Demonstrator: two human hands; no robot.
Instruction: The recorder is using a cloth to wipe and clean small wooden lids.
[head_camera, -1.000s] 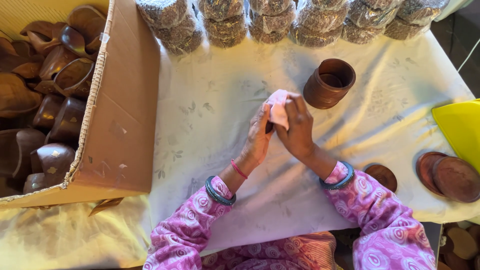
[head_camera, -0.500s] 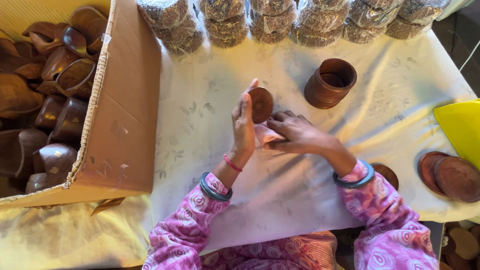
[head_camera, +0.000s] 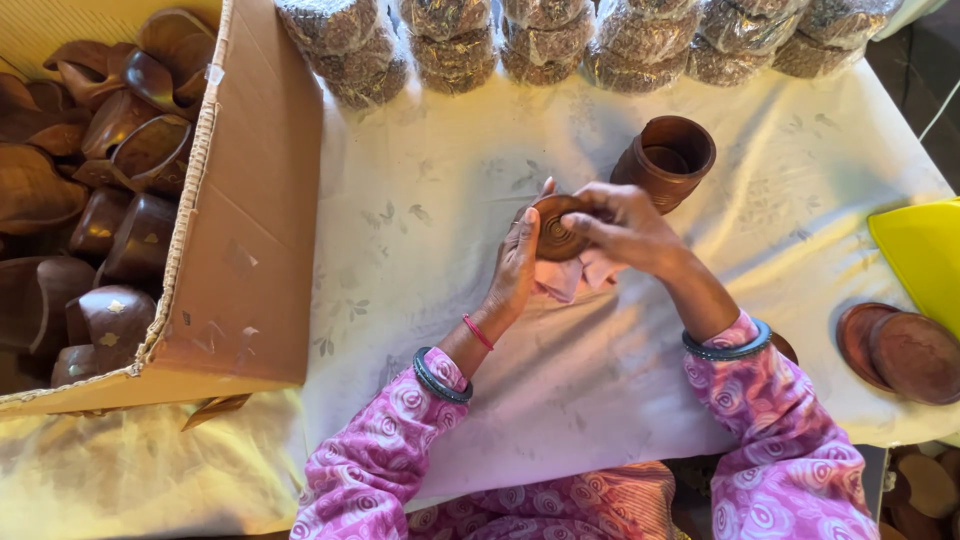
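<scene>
My left hand (head_camera: 516, 262) and my right hand (head_camera: 622, 224) both hold a small round brown wooden lid (head_camera: 557, 228) above the table, its ringed face turned up. A pink cloth (head_camera: 571, 276) hangs beneath the lid, under my right palm. A brown wooden jar (head_camera: 665, 160) stands open just beyond my right hand, on the white patterned tablecloth (head_camera: 430, 220).
A cardboard box (head_camera: 245, 250) full of dark wooden pieces (head_camera: 90, 180) fills the left side. Plastic-wrapped bundles (head_camera: 560, 40) line the far edge. Round wooden lids (head_camera: 895, 345) and a yellow tray (head_camera: 925, 255) lie at the right.
A second ago both hands were closed around the pink cloth. The lid has since come into view and my right hand has come onto it.
</scene>
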